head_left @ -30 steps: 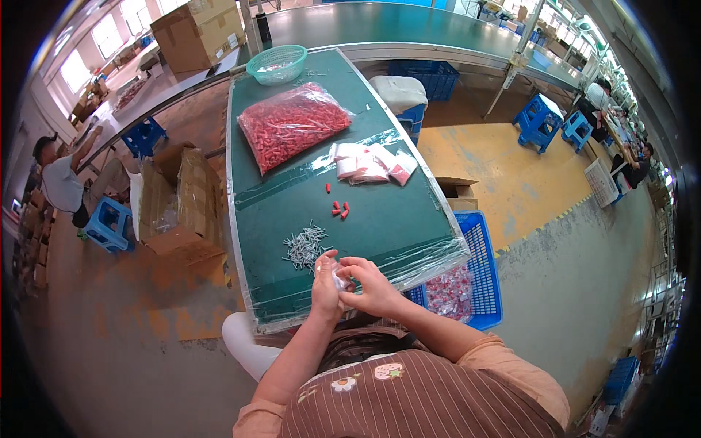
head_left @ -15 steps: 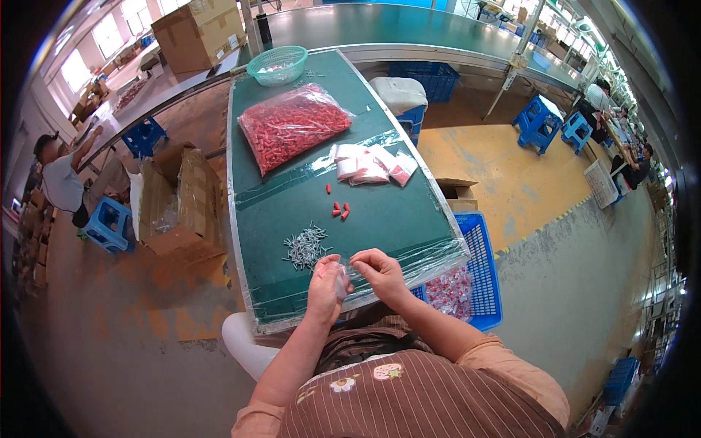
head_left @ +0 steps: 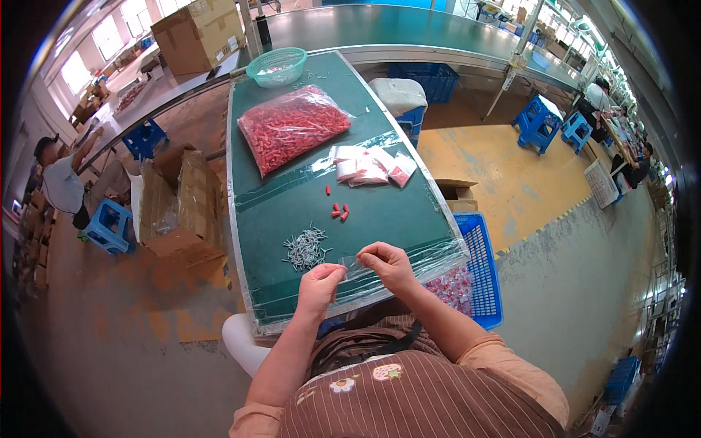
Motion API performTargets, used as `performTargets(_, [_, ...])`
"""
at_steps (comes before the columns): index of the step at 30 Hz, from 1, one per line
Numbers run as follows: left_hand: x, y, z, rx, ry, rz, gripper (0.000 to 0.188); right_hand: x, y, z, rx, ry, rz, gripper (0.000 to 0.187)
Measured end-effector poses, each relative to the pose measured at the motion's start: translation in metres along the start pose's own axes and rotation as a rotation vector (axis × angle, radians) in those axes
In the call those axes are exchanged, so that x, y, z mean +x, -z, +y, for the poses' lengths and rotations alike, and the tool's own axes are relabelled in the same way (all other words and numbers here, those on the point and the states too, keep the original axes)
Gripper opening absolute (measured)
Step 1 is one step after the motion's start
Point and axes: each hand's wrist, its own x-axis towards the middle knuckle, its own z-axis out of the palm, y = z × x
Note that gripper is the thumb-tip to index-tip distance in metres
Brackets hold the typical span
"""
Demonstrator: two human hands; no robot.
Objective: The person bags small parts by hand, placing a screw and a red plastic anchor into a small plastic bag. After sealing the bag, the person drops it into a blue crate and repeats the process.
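A small clear plastic bag [head_left: 353,271] is stretched between my two hands at the near end of the green-topped table [head_left: 266,215]. My left hand [head_left: 320,287] pinches one side of it, and my right hand [head_left: 393,267] pinches the other. Just beyond my left hand lies a heap of grey screws [head_left: 305,250]. Several red plastic wall plugs [head_left: 340,212] are scattered farther up the table. Past them rests a loose stack of small zip bags [head_left: 365,166], red and white. Whether the bag in my hands contains anything is too small to tell.
A large clear bag of red plugs [head_left: 292,130] and a green basket [head_left: 277,71] occupy the far end. A blue crate [head_left: 488,281] with filled small bags stands right of the table. To the left are an open carton [head_left: 197,197], a blue stool [head_left: 109,226] and a seated person [head_left: 64,179].
My hands have drawn apart a little, with the clear bag now stretched flat between them. Earlier it was bunched in my left hand. The things on the table have stayed put.
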Motion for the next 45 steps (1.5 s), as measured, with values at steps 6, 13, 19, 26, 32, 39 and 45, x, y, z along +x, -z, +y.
performTargets(6, [0.005,0.003,-0.003,0.042,0.020,0.062,0.007,0.006,0.004,0.000,-0.279,0.070,0.047,0.010])
performTargets(13, [0.014,-0.006,-0.017,0.232,-0.236,0.085,0.008,-0.009,-0.012,-0.040,-0.750,0.302,0.030,0.014])
performTargets(19, [0.002,0.001,-0.022,0.777,-0.625,0.149,0.011,0.004,-0.019,0.014,-0.616,0.063,-0.055,0.019])
performTargets(26, [0.008,0.011,-0.033,0.851,-0.557,-0.031,0.020,-0.002,-0.006,0.009,-0.531,-0.026,-0.199,0.020])
performTargets(32, [0.013,0.007,-0.031,0.787,-0.621,-0.058,0.018,-0.005,-0.005,0.009,-0.536,0.068,-0.073,0.017])
performTargets(39, [-0.003,0.002,-0.021,0.773,-0.506,-0.040,0.013,-0.013,-0.013,0.013,-0.612,0.064,-0.028,0.014])
performTargets(45, [-0.005,-0.017,-0.029,0.641,-0.668,0.145,0.011,-0.009,-0.005,0.025,-0.919,0.194,0.048,0.014])
